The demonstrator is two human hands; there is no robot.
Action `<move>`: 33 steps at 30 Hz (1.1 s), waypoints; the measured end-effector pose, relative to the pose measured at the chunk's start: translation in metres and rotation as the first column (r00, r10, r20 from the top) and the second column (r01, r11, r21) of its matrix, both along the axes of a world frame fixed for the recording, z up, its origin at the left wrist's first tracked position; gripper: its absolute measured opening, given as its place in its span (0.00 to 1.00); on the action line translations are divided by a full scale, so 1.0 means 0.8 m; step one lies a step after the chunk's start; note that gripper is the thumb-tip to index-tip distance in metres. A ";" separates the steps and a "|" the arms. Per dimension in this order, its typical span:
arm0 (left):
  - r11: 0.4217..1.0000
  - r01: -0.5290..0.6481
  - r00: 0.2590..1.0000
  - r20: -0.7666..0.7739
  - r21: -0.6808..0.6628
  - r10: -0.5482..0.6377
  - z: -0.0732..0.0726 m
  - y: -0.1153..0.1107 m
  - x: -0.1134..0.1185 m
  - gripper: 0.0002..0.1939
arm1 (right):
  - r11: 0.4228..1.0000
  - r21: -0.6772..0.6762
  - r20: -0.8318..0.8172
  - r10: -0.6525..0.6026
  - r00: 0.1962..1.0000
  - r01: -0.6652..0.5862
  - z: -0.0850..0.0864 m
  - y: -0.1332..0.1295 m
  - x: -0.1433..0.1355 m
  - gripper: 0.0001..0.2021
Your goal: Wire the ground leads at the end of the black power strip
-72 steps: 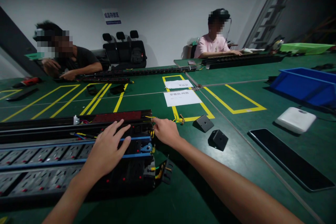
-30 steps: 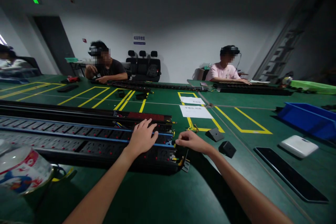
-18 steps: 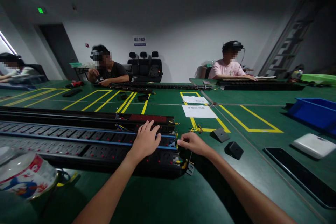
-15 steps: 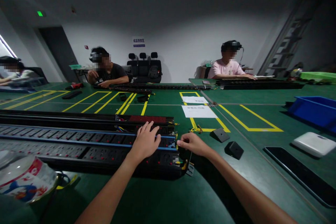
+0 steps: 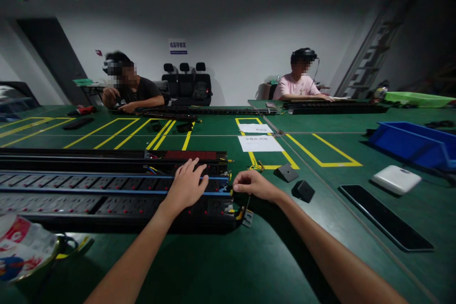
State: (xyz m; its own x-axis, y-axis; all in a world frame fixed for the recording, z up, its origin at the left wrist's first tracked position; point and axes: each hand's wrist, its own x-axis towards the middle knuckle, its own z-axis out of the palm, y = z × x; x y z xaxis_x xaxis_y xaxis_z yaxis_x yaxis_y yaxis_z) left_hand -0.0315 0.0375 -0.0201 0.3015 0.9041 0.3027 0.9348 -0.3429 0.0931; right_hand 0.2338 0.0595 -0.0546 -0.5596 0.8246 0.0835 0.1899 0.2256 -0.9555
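Observation:
Long black power strips [image 5: 121,205] with rows of sockets and small red dots lie side by side on the green table. One has blue edging [image 5: 117,193]. My left hand [image 5: 188,184] rests on them near their right end, fingers spread. My right hand [image 5: 254,185] is at that end with thumb and forefinger pinched together, by short coloured wires [image 5: 232,211]. Whatever is in the pinch is too small to make out. Below it, a grey metal bracket [image 5: 248,219] sticks out at the corner. Two black end blocks, one farther [image 5: 286,173] and one nearer [image 5: 303,192], lie to the right.
A phone [image 5: 386,218], a white case [image 5: 396,179] and a blue bin [image 5: 413,145] are at the right. A printed tub [image 5: 21,247] stands front left. White papers [image 5: 260,143] lie beyond my hands. Two people work across the table, with a red-and-black tool [image 5: 82,110] nearby.
The view has turned a little to the right, so everything sits farther left in it. Both hands keep nearly the same place and pose against the strips.

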 end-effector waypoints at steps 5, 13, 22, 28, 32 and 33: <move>1.000 0.008 1.000 -0.008 0.007 -0.008 -0.003 0.003 0.001 0.25 | 0.996 0.077 0.009 -0.056 0.998 0.055 -0.014 0.003 -0.007 0.25; 1.000 -0.001 1.000 0.006 0.003 0.001 -0.003 0.005 0.002 0.25 | 0.980 0.169 0.097 -0.124 0.987 0.107 -0.022 0.003 -0.005 0.23; 1.000 0.008 1.000 -0.005 0.002 -0.008 -0.003 0.007 0.001 0.26 | 0.994 0.067 0.016 -0.082 0.996 0.081 -0.014 -0.001 -0.007 0.23; 1.000 0.000 1.000 0.003 0.011 0.000 -0.010 0.011 0.001 0.26 | 0.989 0.079 0.012 -0.124 0.992 0.123 -0.016 0.000 -0.015 0.21; 1.000 0.002 1.000 -0.022 -0.002 -0.002 -0.009 0.011 0.002 0.27 | 0.982 0.080 0.052 -0.175 0.983 0.171 -0.018 0.002 -0.018 0.18; 1.000 0.001 1.000 -0.030 -0.004 -0.001 -0.008 0.011 0.002 0.27 | 0.981 0.072 0.059 -0.184 0.981 0.180 -0.018 0.003 -0.018 0.17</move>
